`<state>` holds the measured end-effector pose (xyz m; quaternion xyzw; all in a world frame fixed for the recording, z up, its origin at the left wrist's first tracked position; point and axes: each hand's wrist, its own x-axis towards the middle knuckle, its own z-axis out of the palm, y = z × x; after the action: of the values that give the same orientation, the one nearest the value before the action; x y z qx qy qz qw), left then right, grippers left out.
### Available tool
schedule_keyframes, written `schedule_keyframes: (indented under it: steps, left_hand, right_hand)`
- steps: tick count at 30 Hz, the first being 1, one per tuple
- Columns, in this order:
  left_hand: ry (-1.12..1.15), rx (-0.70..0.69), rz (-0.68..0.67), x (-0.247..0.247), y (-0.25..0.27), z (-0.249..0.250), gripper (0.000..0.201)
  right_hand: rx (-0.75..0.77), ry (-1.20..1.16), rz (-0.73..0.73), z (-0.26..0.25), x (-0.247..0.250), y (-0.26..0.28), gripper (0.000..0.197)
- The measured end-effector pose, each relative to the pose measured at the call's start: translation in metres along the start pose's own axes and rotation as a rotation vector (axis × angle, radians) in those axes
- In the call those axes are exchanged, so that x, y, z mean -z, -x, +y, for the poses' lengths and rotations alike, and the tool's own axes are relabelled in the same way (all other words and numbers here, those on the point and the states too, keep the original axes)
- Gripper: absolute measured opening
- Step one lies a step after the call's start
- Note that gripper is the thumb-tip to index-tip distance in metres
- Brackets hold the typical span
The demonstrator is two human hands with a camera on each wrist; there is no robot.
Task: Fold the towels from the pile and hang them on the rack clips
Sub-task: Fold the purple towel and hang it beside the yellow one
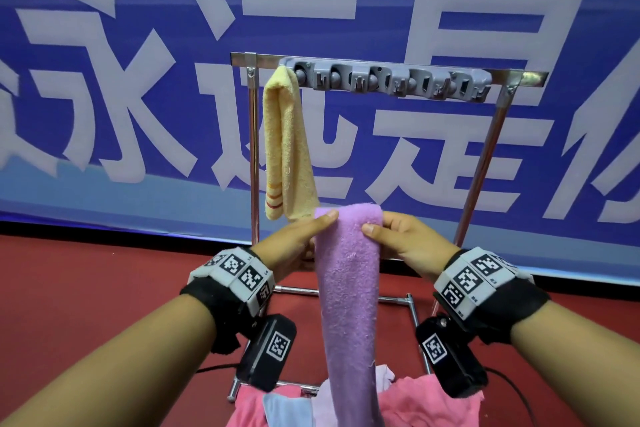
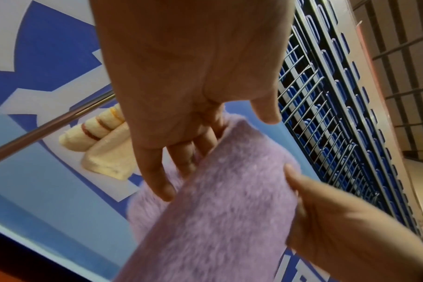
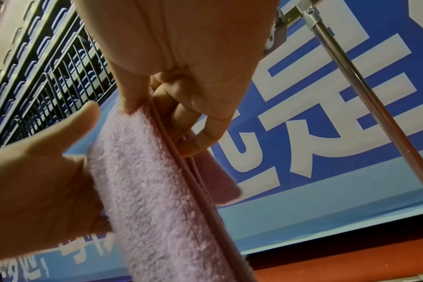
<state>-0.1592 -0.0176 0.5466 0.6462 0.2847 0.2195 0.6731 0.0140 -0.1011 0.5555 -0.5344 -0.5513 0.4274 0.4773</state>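
Note:
A purple towel [image 1: 348,288], folded into a long narrow strip, hangs upright in front of the rack. My left hand [image 1: 318,229] holds its top left corner, thumb on the front and straight fingers [image 2: 157,171] behind. My right hand [image 1: 377,229] pinches the top right edge, thumb in front and curled fingers [image 3: 198,137] behind the purple towel [image 3: 152,190]. A yellow towel [image 1: 285,149] with orange stripes hangs from the leftmost clip of the grey clip strip [image 1: 384,78]. The strip's other clips hold nothing.
The clip strip sits on a chrome rack whose posts [image 1: 481,163] stand on a red floor before a blue banner. A pile of pink, blue and white towels [image 1: 426,399] lies at the rack's foot, under the purple towel's lower end.

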Motion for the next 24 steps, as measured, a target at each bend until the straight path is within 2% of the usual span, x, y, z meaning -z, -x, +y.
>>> schedule_keyframes:
  steps: [3, 6, 11, 16, 19, 24]
  left_hand:
    - [-0.049, 0.024, -0.057, -0.002, 0.006, -0.018, 0.034]
    - [-0.077, -0.003, -0.018, -0.003, 0.003, -0.028, 0.033]
    - [-0.040, -0.085, -0.014, -0.008, -0.003, -0.018, 0.029]
    - [-0.042, -0.147, -0.026, -0.015, -0.005, -0.003, 0.025]
    - [-0.057, -0.159, -0.004, -0.013, -0.006, 0.003, 0.025]
    - [-0.055, -0.152, -0.011, -0.005, -0.007, 0.001, 0.027]
  right_hand:
    - [0.028, -0.026, 0.047, -0.005, -0.001, -0.002, 0.021]
    - [0.022, -0.082, 0.096, -0.006, 0.001, -0.003, 0.022]
    - [-0.057, -0.001, 0.156, -0.006, 0.010, -0.002, 0.025]
    - [-0.155, -0.033, 0.148, 0.005, 0.019, 0.008, 0.033]
    - [-0.189, 0.011, 0.082, 0.012, 0.017, 0.014, 0.022]
    - [-0.177, -0.010, 0.047, 0.019, 0.014, 0.016, 0.025]
